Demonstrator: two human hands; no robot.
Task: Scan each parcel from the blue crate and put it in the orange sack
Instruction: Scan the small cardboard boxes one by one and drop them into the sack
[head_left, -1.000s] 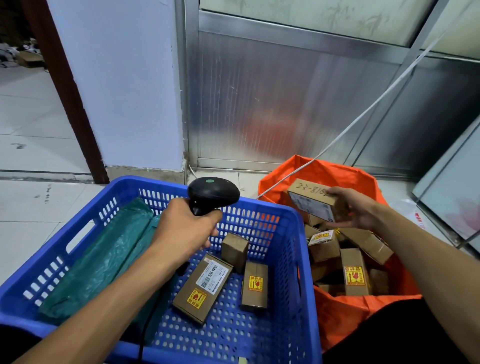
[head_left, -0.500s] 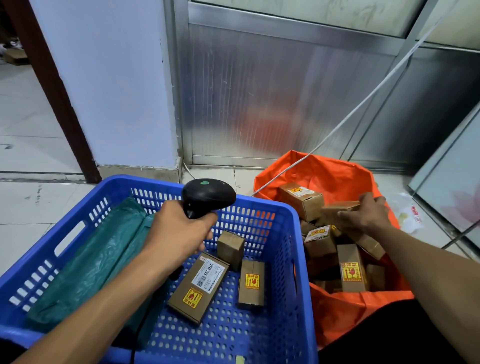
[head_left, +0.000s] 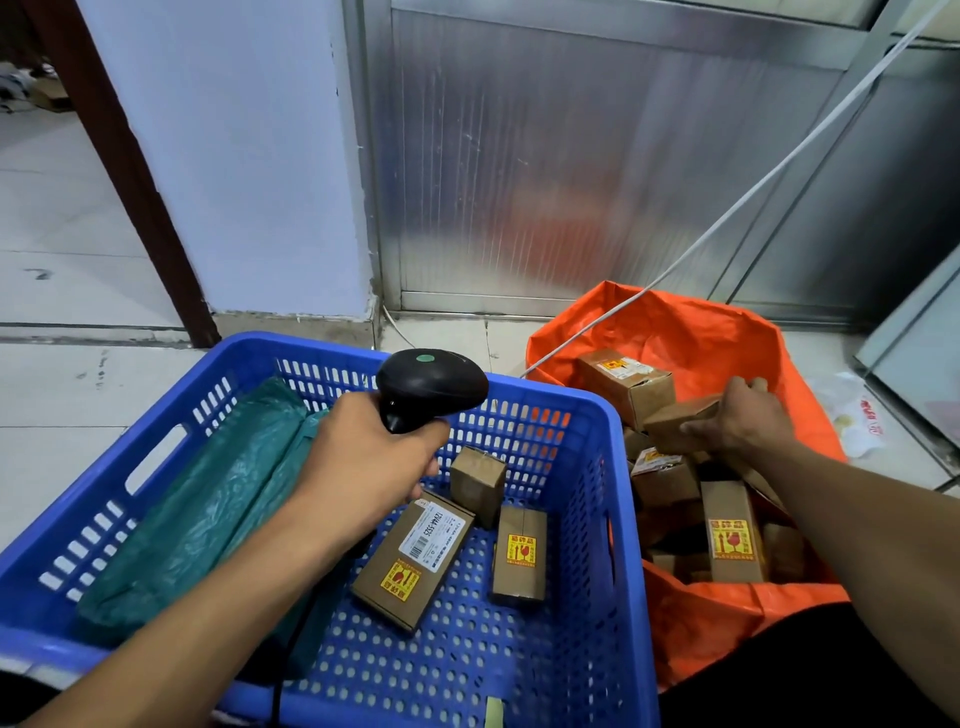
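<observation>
The blue crate (head_left: 597, 415) holds a flat labelled parcel (head_left: 413, 561), two smaller cardboard parcels (head_left: 478, 480) (head_left: 519, 556) and a green plastic mailer (head_left: 208, 509). Over the crate, my left hand (head_left: 363, 457) grips a black barcode scanner (head_left: 431, 384) that points right. To the right stands the orange sack (head_left: 691, 338), open and filled with several cardboard parcels. My right hand (head_left: 743, 421) is down inside the sack. Its fingers curl over the far end of a brown parcel (head_left: 675, 423) that lies on the pile.
A white cable (head_left: 727, 208) runs diagonally from the sack's rim up to the right. A metal panel wall (head_left: 519, 156) and a white pillar (head_left: 234, 156) stand behind. A crumpled plastic wrapper (head_left: 862, 415) lies on the tiled floor right of the sack.
My right hand has brought the parcel from above the sack's rim down onto the pile inside. My left hand with the scanner has hardly moved.
</observation>
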